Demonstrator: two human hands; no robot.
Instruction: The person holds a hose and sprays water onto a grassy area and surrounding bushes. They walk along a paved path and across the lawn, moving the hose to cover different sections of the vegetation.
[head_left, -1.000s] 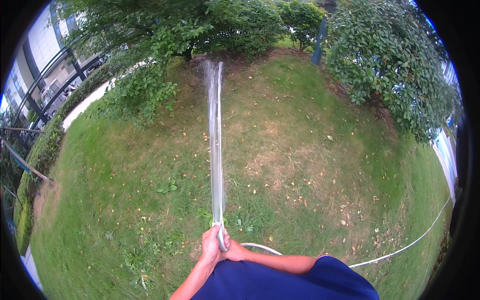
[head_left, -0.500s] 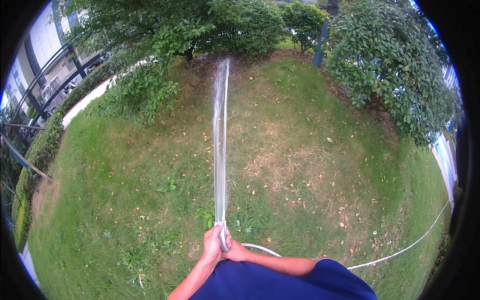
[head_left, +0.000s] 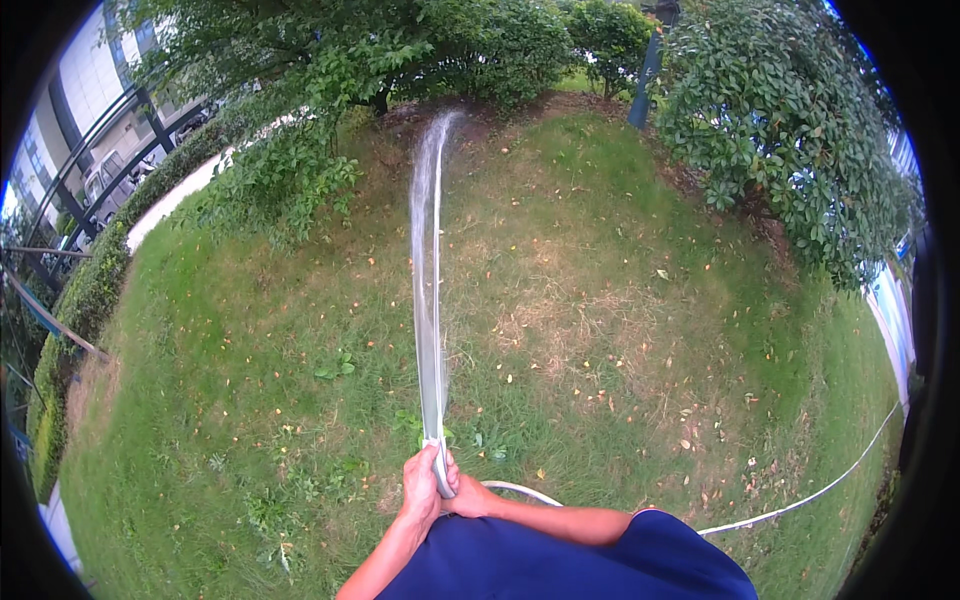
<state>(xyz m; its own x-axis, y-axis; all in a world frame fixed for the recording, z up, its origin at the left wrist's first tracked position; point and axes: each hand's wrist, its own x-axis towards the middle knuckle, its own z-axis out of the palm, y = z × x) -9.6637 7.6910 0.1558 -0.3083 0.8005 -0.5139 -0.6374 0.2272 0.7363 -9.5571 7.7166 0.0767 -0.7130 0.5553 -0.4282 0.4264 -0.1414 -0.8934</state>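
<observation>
Both of my hands grip the end of a pale garden hose point(head_left: 443, 478) low in the middle of the view. My left hand point(head_left: 419, 482) closes around it near the mouth, thumb toward the outlet. Just behind and to the right, my right hand point(head_left: 466, 496) is wrapped round the hose, its fingers partly hidden. From the mouth a jet of water point(head_left: 428, 280) shoots away over the grass and lands on bare soil point(head_left: 470, 125) under the far shrubs. Behind my right forearm the hose runs off to the right across the lawn.
Fallen leaves and dry patches dot the lawn point(head_left: 560, 330). Dense shrubs point(head_left: 480, 50) line the far side, and a large bush point(head_left: 780, 140) stands at the right. A dark green post point(head_left: 646, 85) rises between them. A low hedge point(head_left: 70, 320) borders the left, near a wooden prop point(head_left: 60, 325).
The hose mouth and both hands have shifted slightly left. The water jet has swung left and now bends more to the right at its far end.
</observation>
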